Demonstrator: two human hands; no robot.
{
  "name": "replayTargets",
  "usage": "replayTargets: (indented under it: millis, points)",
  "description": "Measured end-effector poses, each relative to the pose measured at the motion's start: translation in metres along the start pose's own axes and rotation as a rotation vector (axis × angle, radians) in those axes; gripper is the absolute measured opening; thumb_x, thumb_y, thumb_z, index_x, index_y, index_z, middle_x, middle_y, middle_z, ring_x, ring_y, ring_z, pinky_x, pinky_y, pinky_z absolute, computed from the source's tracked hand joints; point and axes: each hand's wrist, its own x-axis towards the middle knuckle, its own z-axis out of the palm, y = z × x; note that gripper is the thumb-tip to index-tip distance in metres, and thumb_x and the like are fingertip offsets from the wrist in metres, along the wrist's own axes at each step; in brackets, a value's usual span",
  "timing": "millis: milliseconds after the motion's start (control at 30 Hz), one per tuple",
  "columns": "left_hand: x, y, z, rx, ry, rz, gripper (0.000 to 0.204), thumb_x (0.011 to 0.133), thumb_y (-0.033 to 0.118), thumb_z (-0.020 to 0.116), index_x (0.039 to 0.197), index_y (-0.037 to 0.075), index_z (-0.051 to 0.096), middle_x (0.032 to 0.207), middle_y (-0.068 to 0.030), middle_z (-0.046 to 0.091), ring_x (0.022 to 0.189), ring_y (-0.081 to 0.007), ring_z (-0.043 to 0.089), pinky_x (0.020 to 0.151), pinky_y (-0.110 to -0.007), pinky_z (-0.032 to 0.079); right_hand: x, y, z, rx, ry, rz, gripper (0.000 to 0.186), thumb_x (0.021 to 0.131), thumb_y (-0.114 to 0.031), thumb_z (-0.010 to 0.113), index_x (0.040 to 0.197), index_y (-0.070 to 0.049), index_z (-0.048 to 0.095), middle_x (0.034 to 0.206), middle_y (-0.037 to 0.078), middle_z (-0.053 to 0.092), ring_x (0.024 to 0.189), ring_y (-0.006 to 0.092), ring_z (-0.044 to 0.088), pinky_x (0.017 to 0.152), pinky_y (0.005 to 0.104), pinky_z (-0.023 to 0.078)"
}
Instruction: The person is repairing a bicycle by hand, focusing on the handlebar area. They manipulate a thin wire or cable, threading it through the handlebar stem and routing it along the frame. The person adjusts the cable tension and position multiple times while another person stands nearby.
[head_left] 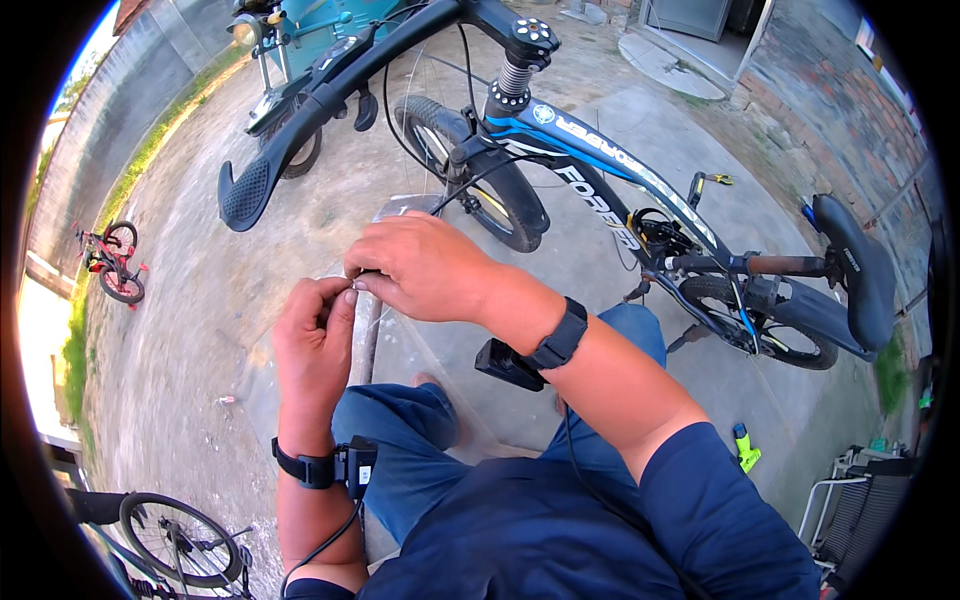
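Nearest the camera, the person's dark blue sleeves and blue-jeaned knees fill the lower middle, each wrist wearing a black strap with a small black device wired to it. The left hand [313,345] is curled, its thumb and fingertips pinched on something thin at the top of the fist; what exactly it grips is too small to tell. The right hand [425,268] arches over from the right, fingertips closed and meeting the left hand's fingertips on the end of a thin black cable [470,185], which runs up from the hands toward the bicycle's front fork. Just beyond the hands stands the black and blue bicycle [600,165], leaning across the frame: its grip-ended handlebar [300,130] reaches to the left, its front wheel [480,180] sits directly behind the hands, and its black saddle [860,265] is at far right. The ground [200,300] is bare, pale concrete, dusty and stained, with grass along its left edge. A small green tool [745,447] lies on the concrete at lower right, and a bicycle wheel [180,540] shows at lower left. Farther off, a small red bicycle [115,262] stands at the left by a grey wall, and a brick wall [830,90] rises at upper right.
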Motion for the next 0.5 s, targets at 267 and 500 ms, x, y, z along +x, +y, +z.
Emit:
replayTargets:
  millis: [267, 500]
  points:
    - [-0.019, -0.015, -0.015, -0.288, 0.022, -0.199, 0.01, 0.094, 0.006, 0.065, 0.102, 0.0, 0.063, 0.079, 0.0011, 0.058, 0.068, -0.0047, 0.051, 0.061, -0.02, 0.042, 0.001, -0.004, -0.002, 0.004, 0.019, 0.003, 0.01, 0.082, -0.013, 0.066, 0.091, -0.014, 0.067, 0.081, 0.003, 0.06, 0.084, 0.0266, 0.061, 0.077, 0.0388, 0.043]
    - [-0.024, -0.019, -0.019, -0.245, 0.028, -0.175, 0.007, 0.094, 0.006, 0.064, 0.099, 0.001, 0.064, 0.08, 0.002, 0.058, 0.069, -0.0039, 0.05, 0.061, -0.02, 0.042, 0.001, -0.005, -0.001, 0.009, 0.007, 0.0, 0.009, 0.082, -0.015, 0.065, 0.091, -0.013, 0.068, 0.08, 0.004, 0.059, 0.083, 0.027, 0.06, 0.077, 0.0393, 0.043]
